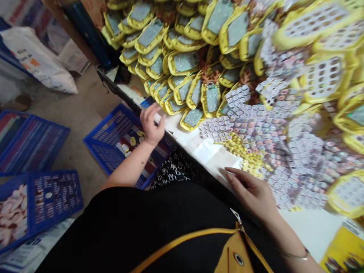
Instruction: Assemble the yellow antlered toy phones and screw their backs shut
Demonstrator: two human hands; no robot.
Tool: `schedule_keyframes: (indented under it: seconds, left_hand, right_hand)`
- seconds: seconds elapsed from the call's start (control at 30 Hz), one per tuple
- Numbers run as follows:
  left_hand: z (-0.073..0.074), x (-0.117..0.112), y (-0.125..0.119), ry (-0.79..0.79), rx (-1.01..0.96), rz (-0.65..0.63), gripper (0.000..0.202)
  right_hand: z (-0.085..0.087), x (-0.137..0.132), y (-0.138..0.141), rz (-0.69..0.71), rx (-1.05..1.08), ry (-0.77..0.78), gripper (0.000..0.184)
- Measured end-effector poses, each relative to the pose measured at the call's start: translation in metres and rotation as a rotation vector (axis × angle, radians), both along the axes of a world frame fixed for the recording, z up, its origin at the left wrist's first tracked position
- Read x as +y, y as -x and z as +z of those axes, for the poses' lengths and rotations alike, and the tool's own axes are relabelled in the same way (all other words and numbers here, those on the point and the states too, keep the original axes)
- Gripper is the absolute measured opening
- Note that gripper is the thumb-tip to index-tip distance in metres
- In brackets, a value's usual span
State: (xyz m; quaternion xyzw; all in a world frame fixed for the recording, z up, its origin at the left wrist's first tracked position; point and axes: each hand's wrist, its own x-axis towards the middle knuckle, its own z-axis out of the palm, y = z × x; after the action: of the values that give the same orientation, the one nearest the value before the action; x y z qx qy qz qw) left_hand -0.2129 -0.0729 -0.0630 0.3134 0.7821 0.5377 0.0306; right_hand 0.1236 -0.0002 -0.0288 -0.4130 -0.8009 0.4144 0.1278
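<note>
My left hand (152, 124) is at the table's near edge, above a blue plastic crate (98, 132). Its fingers bend loosely, with the thumb apart and nothing visible in the grip. Close by lie yellow plastic shells (192, 118) with grey-green panels inside. My right hand (254, 191) hovers at or rests on the table edge, fingers stretched out and holding nothing. Just beyond it are a pile of small yellow pieces (248, 153) and sheets of pale square keys (216, 128). A white paper-like piece (205, 150) lies between the hands.
Yellow shells with rows of holes (324, 79) are heaped at the right. A yellow printed package (345, 246) is at the lower right. On the floor at left stand a blue crate of pale pink parts (14, 212) and a white sack (42, 58).
</note>
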Motion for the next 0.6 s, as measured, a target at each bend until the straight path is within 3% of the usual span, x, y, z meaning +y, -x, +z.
schedule_keyframes:
  seconds: [0.07, 0.13, 0.23, 0.3, 0.43, 0.5, 0.6]
  left_hand:
    - [0.034, 0.032, -0.018, -0.027, 0.114, -0.339, 0.023]
    - [0.062, 0.061, -0.032, -0.038, 0.149, -0.563, 0.024]
    - [0.087, 0.097, -0.041, -0.002, 0.092, -0.757, 0.030]
    - [0.094, 0.114, -0.041, 0.149, 0.266, -0.831, 0.029]
    - [0.095, 0.133, -0.035, 0.482, 0.955, -0.848, 0.034]
    - [0.096, 0.135, -0.027, 0.519, 1.090, -0.831, 0.035]
    - [0.101, 0.129, -0.012, 0.486, 1.125, -0.758, 0.034]
  right_hand:
    - [-0.001, 0.000, 0.000, 0.014, 0.046, -0.002, 0.041]
    - [-0.002, 0.000, 0.001, 0.035, 0.091, -0.006, 0.041]
    - [-0.004, 0.001, 0.001, 0.073, 0.141, -0.014, 0.039]
    - [-0.006, 0.002, 0.001, 0.095, 0.169, -0.023, 0.037]
    - [-0.008, 0.003, 0.002, 0.123, 0.212, -0.016, 0.036]
    - [-0.009, 0.003, 0.002, 0.137, 0.221, 0.013, 0.039]
    - [-0.009, 0.005, 0.002, 0.156, 0.236, 0.049, 0.043]
